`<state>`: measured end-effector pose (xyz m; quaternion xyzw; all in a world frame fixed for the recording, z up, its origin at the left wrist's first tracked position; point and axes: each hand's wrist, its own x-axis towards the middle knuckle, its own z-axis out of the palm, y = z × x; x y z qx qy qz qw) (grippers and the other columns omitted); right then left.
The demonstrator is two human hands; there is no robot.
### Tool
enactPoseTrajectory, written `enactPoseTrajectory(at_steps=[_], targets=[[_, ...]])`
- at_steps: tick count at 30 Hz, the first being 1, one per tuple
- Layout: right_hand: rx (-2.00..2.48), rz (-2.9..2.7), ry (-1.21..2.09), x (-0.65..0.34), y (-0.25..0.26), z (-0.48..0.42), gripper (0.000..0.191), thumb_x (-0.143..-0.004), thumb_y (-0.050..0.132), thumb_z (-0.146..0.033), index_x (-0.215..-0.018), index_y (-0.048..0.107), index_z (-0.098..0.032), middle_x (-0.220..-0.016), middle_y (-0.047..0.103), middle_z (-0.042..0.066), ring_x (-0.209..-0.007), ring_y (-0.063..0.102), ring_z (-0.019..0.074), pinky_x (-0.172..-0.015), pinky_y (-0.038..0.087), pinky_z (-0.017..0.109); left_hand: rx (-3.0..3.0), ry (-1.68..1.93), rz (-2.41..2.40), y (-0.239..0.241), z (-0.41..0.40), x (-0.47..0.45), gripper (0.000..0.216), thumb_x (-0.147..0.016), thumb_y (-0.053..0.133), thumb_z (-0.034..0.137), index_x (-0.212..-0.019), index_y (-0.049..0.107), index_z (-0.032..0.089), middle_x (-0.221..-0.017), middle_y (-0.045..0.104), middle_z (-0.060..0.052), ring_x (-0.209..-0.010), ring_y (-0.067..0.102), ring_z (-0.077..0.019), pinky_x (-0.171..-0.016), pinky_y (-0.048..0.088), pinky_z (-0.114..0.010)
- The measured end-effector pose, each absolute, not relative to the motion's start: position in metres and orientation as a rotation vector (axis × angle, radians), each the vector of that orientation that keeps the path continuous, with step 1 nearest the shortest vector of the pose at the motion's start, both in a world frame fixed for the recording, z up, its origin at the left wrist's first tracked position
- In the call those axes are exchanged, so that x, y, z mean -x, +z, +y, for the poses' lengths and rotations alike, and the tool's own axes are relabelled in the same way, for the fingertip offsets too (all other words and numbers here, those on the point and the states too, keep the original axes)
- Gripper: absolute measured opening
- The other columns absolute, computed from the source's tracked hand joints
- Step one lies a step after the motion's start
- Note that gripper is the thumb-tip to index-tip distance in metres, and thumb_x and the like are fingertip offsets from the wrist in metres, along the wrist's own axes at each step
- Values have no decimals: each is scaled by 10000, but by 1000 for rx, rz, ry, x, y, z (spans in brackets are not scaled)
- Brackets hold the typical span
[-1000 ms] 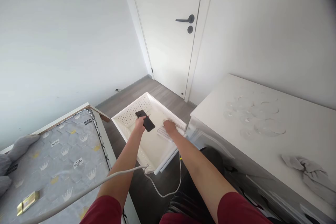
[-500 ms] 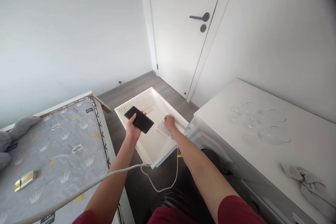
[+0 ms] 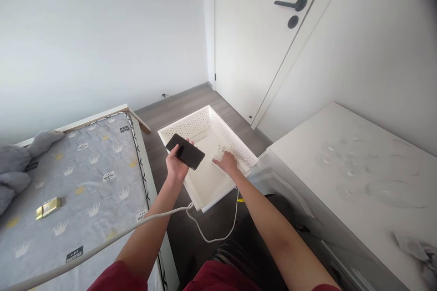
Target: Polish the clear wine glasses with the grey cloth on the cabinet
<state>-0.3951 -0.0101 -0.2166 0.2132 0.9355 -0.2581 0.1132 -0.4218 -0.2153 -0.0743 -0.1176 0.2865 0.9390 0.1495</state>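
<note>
My left hand (image 3: pixel 176 163) is closed around a black smartphone (image 3: pixel 186 151), held dark screen up above a white basket (image 3: pixel 232 138) with perforated walls. Inside the basket, toward its right side, my right hand (image 3: pixel 228 163) is closed over a whitish ribbed object (image 3: pixel 221 149). The thumb points left, and the hand hides much of that object, so its kind is unclear. A white cable (image 3: pixel 218 240) with a yellow tag (image 3: pixel 241 200) loops below the basket's near edge.
On the left, a grey crown-patterned mattress (image 3: pixel 109 159) bears a gold packet (image 3: pixel 48 208) and a grey plush thing (image 3: pixel 15 163). A white cabinet (image 3: pixel 307 145) stands right, with a grey cloth (image 3: pixel 414 250) on top. Beyond is a white door (image 3: pixel 262 50).
The view has shifted, and the room appears lower on the left and further right above. My right hand has turned, with its thumb now pointing left. The smartphone stays in my left hand.
</note>
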Motion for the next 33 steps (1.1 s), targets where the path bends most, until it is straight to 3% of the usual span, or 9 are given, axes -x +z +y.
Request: enactPoseTrajectory(at_steps=[3, 7, 15, 26, 33], targets=[[-578, 2767, -623, 379, -221, -21, 735, -745, 858, -413, -1320, 554, -70, -1331, 584, 292, -1250, 554, 427, -978, 481, 490, 291, 2714, 795, -72, -214, 419, 264, -910, 675, 230, -1157, 706, 139, -1146, 754, -126, -1020, 739, -247, -1006, 578, -449], [-514, 2823, -521, 373, -219, -29, 578, -768, 811, -275, -1262, 569, -100, -1312, 568, 267, -1148, 592, 380, -899, 504, 447, 286, 2739, 792, -72, -212, 418, 245, -905, 677, 221, -1141, 701, 159, -1138, 753, -116, -1021, 740, -245, -1009, 574, -447], [-359, 3050, -499, 342, -181, -56, 625, -884, 701, -382, -1399, 445, -138, -1367, 506, 229, -1153, 537, 351, -941, 500, 453, 334, 2729, 824, -73, -208, 420, 255, -897, 695, 220, -1146, 688, 165, -1214, 739, -130, -1154, 716, -299, -1027, 565, -447], [-241, 2849, -601, 316, -205, -104, 675, -790, 773, -272, -1373, 463, -133, -1382, 522, 248, -1000, 630, 322, -896, 522, 470, 275, 2722, 860, -75, -209, 421, 235, -888, 687, 215, -1114, 708, 153, -1197, 746, -131, -1113, 721, -275, -1014, 572, -438], [-309, 2773, -719, 327, -203, -97, 613, -795, 772, -326, -1317, 503, -151, -1274, 595, 225, -1076, 633, 368, -859, 527, 443, 294, 2707, 859, -75, -206, 421, 253, -883, 691, 203, -1132, 699, 156, -1195, 748, -124, -1145, 720, -285, -1033, 570, -439]])
